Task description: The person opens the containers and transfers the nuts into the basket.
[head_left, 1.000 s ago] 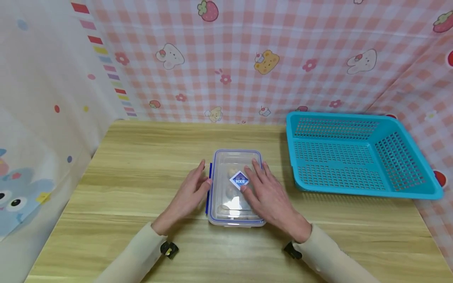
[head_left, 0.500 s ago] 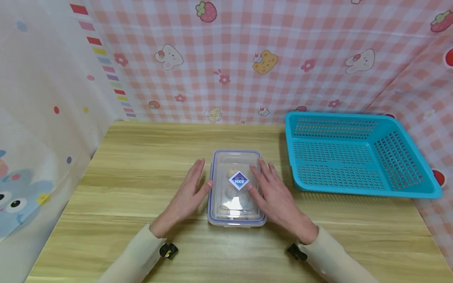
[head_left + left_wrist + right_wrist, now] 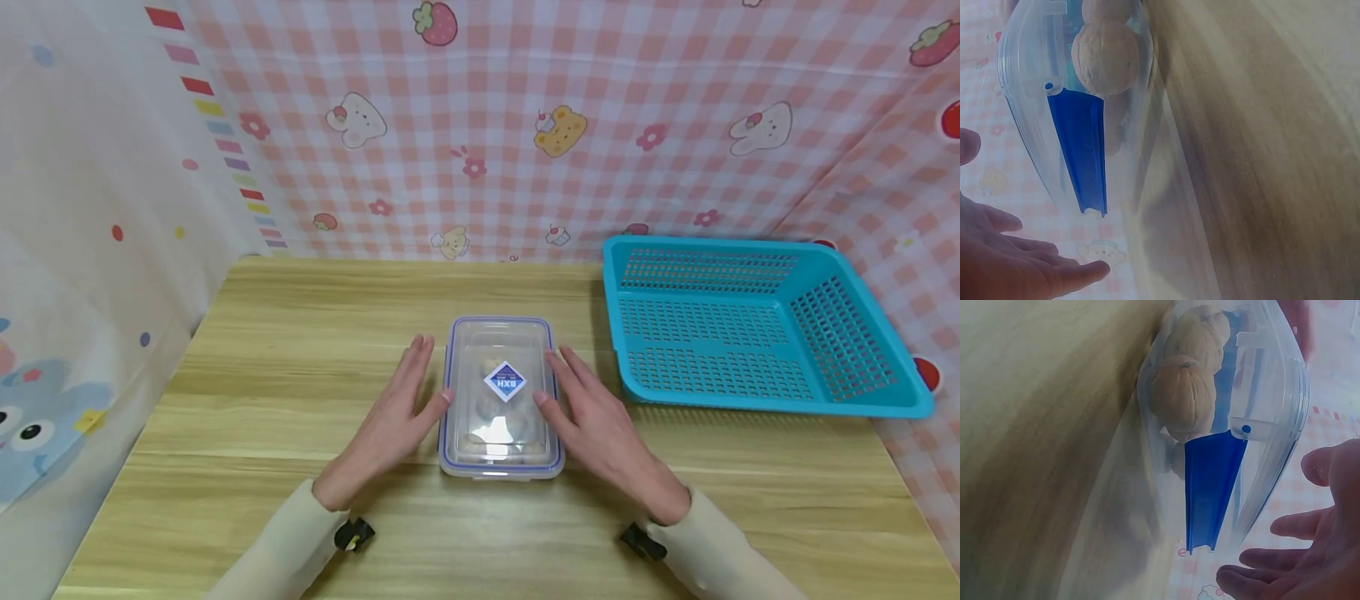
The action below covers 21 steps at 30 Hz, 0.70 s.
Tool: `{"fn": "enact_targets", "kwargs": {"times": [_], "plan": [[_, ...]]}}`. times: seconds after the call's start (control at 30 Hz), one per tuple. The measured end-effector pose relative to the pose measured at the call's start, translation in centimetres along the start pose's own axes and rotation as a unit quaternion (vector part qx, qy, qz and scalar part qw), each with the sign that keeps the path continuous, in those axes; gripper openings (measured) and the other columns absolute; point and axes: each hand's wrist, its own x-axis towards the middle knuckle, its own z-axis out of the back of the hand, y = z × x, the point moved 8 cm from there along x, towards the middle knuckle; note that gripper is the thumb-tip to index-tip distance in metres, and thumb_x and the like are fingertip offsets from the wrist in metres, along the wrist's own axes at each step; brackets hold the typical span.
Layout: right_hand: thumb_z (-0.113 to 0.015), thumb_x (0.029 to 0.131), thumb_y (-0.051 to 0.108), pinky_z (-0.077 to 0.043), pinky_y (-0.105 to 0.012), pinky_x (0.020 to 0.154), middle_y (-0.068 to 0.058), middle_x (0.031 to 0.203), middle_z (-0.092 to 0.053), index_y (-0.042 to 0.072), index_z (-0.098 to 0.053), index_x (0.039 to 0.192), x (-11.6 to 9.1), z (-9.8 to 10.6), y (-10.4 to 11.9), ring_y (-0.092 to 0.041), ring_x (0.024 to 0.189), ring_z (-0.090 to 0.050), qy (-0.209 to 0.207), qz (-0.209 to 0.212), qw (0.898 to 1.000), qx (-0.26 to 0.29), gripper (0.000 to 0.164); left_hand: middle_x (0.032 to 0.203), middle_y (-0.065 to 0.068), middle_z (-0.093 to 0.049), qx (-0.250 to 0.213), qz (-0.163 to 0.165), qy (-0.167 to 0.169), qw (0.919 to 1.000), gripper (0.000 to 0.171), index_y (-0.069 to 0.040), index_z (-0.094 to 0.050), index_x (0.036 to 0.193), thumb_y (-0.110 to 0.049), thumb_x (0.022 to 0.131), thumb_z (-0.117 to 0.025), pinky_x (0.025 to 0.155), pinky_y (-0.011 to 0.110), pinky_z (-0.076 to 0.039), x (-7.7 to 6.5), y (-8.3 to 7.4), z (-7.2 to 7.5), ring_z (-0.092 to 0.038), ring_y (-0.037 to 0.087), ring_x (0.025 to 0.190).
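A clear plastic food container with a blue-lined lid and a diamond label lies on the table between my hands. Walnuts show through its wall in the left wrist view, and more walnuts in the right wrist view. Its blue side latches, one left and one right, hang down along the walls. My left hand is beside the left edge, fingers extended, thumb tip at the rim. My right hand is at the right edge, fingers straight, thumb over the lid's edge. Neither grips anything.
A turquoise perforated basket stands at the back right of the wooden table. Behind the table hangs a pink checked cloth, with a white patterned cloth on the left.
My right hand has slid right, off the lid's middle to its edge. The left latch, sticking out a second ago, is now folded down. My left hand has opened its fingers slightly; the container stays put.
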Motion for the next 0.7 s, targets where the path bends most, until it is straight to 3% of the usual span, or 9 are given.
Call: {"fn": "enact_targets", "kwargs": {"times": [0.23,0.5,0.7], "plan": [[-0.053,0.108,0.041,-0.046,-0.062,0.108,-0.020,0.155,-0.046,0.008,-0.042,0.158,-0.3,0.3,-0.7,-0.041,0.138,-0.049,-0.005,-0.026,0.999,0.018,0.061,0.170,0.015,-0.023,0.005,-0.004,0.003,1.0000,0.073,-0.010,-0.027,0.165,-0.042,0.105,-0.055,0.120,0.065,-0.024,-0.1,-0.1,0.0,-0.025,0.038,0.154],[-0.061,0.106,0.034,-0.058,-0.050,0.091,-0.015,0.129,-0.062,0.006,-0.049,0.154,-0.2,0.3,-1.3,-0.030,0.113,-0.064,0.002,-0.047,0.998,0.048,0.057,0.148,0.019,-0.052,-0.052,0.006,0.008,0.9986,0.064,-0.010,-0.042,0.159,-0.031,0.103,-0.065,0.099,0.047,-0.057,0.0,0.0,-0.4,-0.063,0.034,0.122],[-0.066,0.103,0.027,-0.059,-0.047,0.089,-0.013,0.118,-0.068,0.004,-0.049,0.153,0.1,0.1,-1.7,-0.027,0.106,-0.067,0.007,-0.055,0.996,0.069,0.057,0.131,0.018,-0.062,-0.080,0.012,0.009,0.9967,0.058,-0.005,-0.050,0.153,-0.017,0.100,-0.069,0.093,0.038,-0.060,0.4,0.1,-0.5,-0.067,0.025,0.106]]}}
